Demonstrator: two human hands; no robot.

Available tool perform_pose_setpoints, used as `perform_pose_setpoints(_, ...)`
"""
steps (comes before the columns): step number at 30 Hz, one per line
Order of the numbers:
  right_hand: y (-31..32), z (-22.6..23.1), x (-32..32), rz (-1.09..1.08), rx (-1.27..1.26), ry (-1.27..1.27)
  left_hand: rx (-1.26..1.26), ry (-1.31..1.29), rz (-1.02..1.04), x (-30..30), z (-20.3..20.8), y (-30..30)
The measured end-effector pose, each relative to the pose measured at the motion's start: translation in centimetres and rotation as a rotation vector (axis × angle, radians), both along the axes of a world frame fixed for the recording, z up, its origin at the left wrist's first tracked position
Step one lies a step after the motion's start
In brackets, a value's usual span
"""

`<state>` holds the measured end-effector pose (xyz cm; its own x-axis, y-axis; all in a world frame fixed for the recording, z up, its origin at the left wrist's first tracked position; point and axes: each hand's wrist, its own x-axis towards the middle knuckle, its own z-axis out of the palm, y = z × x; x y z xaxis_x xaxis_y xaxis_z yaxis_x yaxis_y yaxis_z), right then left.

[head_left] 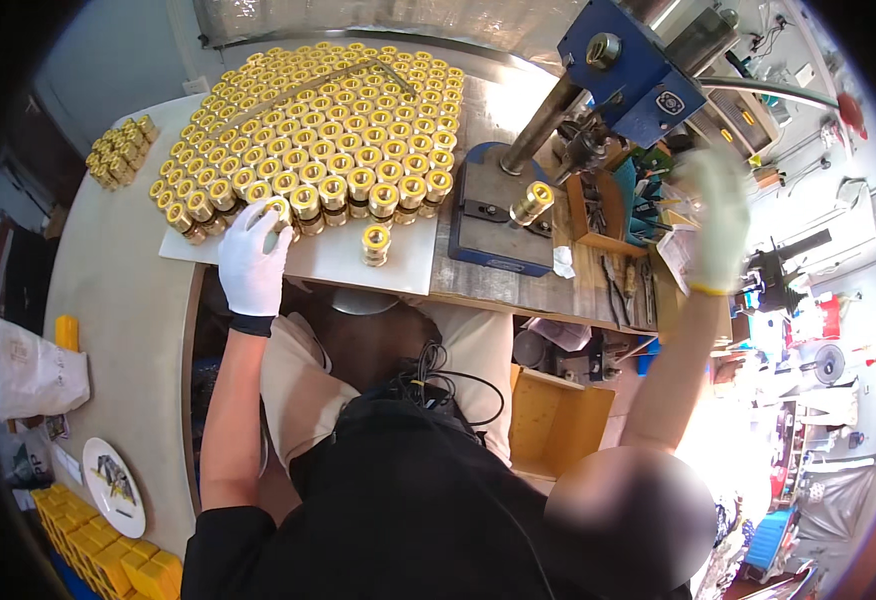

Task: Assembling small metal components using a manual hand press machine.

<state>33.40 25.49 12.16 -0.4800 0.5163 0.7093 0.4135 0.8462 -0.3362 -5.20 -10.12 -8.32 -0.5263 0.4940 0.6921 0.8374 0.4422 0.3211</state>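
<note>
My left hand (252, 256), in a white glove, has its fingers around a brass fitting (278, 208) at the front edge of a dense block of upright brass fittings (328, 130). One single fitting (376, 245) stands apart in front of that block on a white board (398, 268). My right hand (714, 220), gloved too, is raised to the right of a blue bench press (633, 75). Motion smears its fingers, so its grip cannot be made out. On the press base (503, 225) a brass fitting (533, 203) leans at a tilt.
A thin metal strip (298, 92) lies across the block. Pliers (615, 290) and other hand tools lie right of the press, beside a parts box (598, 215). More fittings (120, 152) stand far left. A plate (114, 488) and yellow boxes (98, 545) are at lower left.
</note>
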Motion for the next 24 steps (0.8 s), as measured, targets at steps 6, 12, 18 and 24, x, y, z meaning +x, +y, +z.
perform_pose_setpoints(6, -4.3, -13.6, -7.4, -0.078, -0.538, -0.117, 0.073, -0.054, -0.017, 0.4, -1.0, 0.3)
perform_pose_setpoints(12, -3.7, -14.5, -9.4, -0.064, -0.563, 0.013, 0.147, -0.139, -0.010, 0.9, -2.8, -2.2)
perform_pose_setpoints(18, -4.4, -13.7, -8.8, -0.206, -0.533, 0.127, 0.305, -0.507, 0.154, 1.8, -4.5, -2.8)
perform_pose_setpoints(24, -10.0, -14.1, -10.0, 0.167, -0.615, 0.025, 0.548, -0.847, 0.048, 1.6, -6.9, -4.0)
